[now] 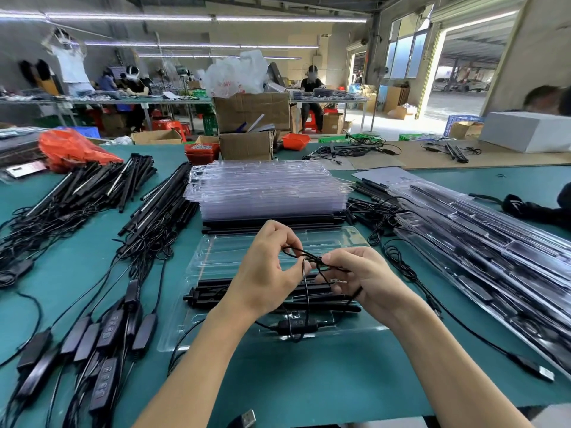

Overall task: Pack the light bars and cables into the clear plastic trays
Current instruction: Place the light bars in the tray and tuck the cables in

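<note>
Over the near tray (216, 261), my hands pinch a cable (312, 261).
Left hand (265, 273) and right hand (361, 276) both grip it above light bars (247, 295) on the green table (309, 381).

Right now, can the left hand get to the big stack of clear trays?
Probably yes. The stack of clear trays lies just beyond the left hand with nothing between, but that hand is pinching the black cable and would likely have to let go first.

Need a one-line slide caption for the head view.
Both hands, left hand and right hand, coil a black cable above an open clear tray holding light bars.
</note>
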Motion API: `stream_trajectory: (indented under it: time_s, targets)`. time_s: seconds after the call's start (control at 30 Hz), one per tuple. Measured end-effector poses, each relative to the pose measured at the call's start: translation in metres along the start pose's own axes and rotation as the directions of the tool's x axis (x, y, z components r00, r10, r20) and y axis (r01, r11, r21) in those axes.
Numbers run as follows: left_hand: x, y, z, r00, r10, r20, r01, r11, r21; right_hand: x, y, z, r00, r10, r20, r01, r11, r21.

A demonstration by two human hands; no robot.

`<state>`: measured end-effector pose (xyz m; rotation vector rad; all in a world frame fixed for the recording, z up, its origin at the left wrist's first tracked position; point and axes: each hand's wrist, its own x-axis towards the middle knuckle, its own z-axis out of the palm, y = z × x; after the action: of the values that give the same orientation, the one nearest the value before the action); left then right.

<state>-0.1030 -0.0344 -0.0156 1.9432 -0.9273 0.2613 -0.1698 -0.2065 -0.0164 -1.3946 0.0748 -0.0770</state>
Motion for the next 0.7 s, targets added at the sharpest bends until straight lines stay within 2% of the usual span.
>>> stream_trajectory:
  time_s: [0.17, 0.37, 0.5, 0.7]
  targets:
    - [-0.002, 0.004, 0.005, 0.991, 0.085, -0.102, -0.083, 0.996, 0.024, -0.001, -0.004, 0.003, 0.998, 0.037, 0.047, -0.043, 0.988, 0.149]
    - [-0.003, 0.0, 0.003, 0.991, -0.012, -0.133, -0.001, 0.995, -0.095, -0.001, -0.002, 0.004, 1.0, 0.022, 0.007, -0.023, 0.97, 0.241]
    - [-0.001, 0.004, 0.004, 0.987, -0.036, -0.157, 0.007, 0.983, -0.185, 0.001, 0.0, 0.002, 0.999, 0.002, 0.054, -0.009, 0.99, 0.142]
    - [-0.003, 0.001, -0.002, 0.989, -0.065, -0.133, 0.047, 0.99, -0.136, -0.001, -0.008, -0.007, 0.977, -0.032, 0.21, 0.068, 0.984, -0.167]
